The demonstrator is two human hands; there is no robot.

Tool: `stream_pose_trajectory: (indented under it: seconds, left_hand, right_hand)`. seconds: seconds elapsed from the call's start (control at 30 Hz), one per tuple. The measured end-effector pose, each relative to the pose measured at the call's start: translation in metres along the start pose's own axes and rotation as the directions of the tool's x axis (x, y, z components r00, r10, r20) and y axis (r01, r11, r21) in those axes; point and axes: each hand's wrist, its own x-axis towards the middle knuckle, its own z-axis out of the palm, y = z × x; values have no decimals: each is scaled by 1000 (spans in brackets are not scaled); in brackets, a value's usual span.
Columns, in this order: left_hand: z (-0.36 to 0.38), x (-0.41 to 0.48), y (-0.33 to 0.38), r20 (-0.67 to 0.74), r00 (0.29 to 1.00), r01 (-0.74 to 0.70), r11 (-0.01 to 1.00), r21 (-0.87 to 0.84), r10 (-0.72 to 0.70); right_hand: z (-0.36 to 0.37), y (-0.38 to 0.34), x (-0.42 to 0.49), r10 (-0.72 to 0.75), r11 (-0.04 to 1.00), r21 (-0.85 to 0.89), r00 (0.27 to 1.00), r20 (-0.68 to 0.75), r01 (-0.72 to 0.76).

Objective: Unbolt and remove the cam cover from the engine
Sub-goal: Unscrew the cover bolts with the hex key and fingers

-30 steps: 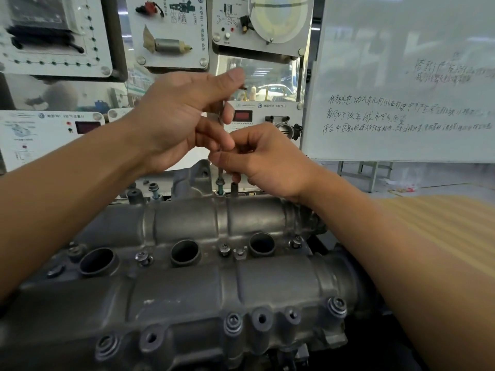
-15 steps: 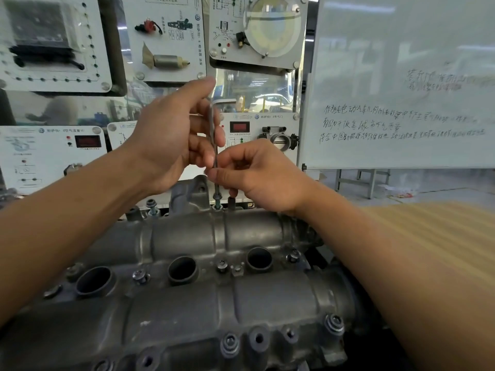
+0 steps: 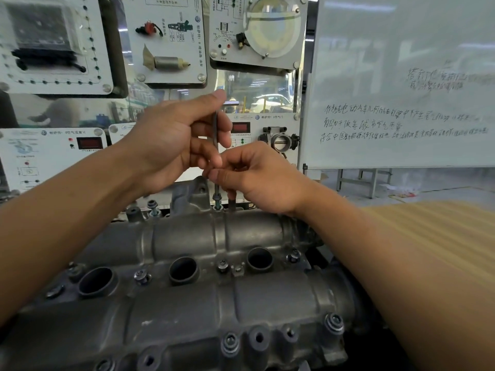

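A hex key (image 3: 215,135) is pinched upright by the left hand (image 3: 171,145) and right hand (image 3: 257,175) in a raised rear bolt (image 3: 217,200), while the cam cover (image 3: 187,263) sits on the engine with several front bolts (image 3: 334,323) seated.

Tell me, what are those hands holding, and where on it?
Both hold a thin L-shaped hex key, upright on a bolt at the cam cover far edge. The left hand pinches its upper shaft; the right hand pinches lower down.
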Motion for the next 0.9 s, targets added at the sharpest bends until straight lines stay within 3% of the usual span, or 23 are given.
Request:
stream_pose_trajectory:
  seconds: [0.17, 0.33, 0.47, 0.6, 0.77, 0.9]
  left_hand:
    - [5, 2, 2, -156, 988, 17, 999, 35, -11]
    - [13, 6, 5, -241, 968, -28, 983, 184, 73]
    - [10, 7, 8, -253, 967, 24, 994, 110, 4]
    - [-2, 7, 6, -87, 991, 93, 994, -64, -99]
    - [-17, 5, 3, 203, 975, 137, 964, -230, -90]
    - [-18, 5, 2, 262, 963, 119, 964, -237, -54]
  right_hand:
    - [2, -3, -1, -22, 1000, 7, 999, 26, 22]
    - [2, -5, -2, -29, 999, -22, 999, 32, 30]
    - [3, -7, -3, -26, 999, -22, 999, 19, 26]
    - [3, -6, -2, -16, 1000, 2, 1000, 6, 16]
    - [0, -2, -1, -6, 1000, 14, 1000, -19, 7]
    - [1, -2, 0, -1, 1000, 6, 999, -32, 2]
